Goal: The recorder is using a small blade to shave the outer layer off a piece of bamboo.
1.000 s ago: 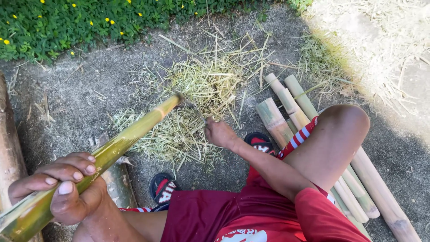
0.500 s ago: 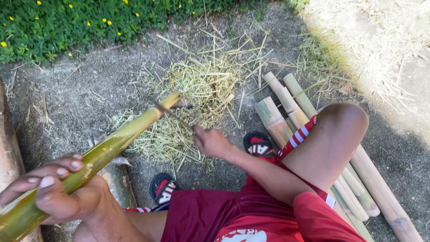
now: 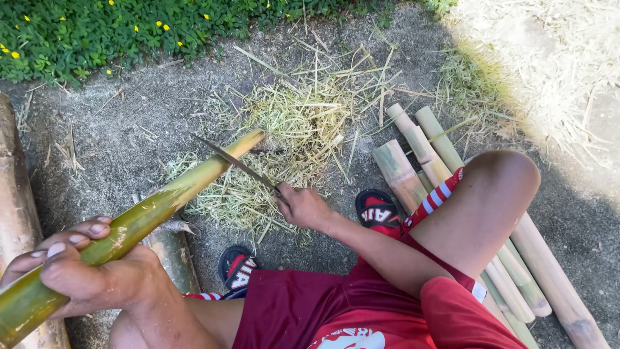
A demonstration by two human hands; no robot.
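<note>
Since the earlier frames, my right hand (image 3: 303,207) has pulled back toward my body and now clenches the handle of a knife (image 3: 236,161), whose long thin blade lies across the far end of the green bamboo pole (image 3: 161,200); half a second ago that hand was farther out, over the shavings. To me this looks like the blade set for a fresh cut at the pole's tip. My left hand (image 3: 84,271) is wrapped around the near end of the pole, fingers closed over it, so the pole runs slanting from that hand out to the blade.

Just beyond the right hand, a heap of pale bamboo shavings (image 3: 290,129) covers the ground. To the right of that hand, partly under my bent knee, lie several cut bamboo lengths (image 3: 413,155), side by side. Near both hands my sandals (image 3: 378,210) rest on the dirt. Left of the left hand a thick log (image 3: 16,194) shows. Farther out is low green plants (image 3: 84,32) with yellow flowers. I see no containers.
</note>
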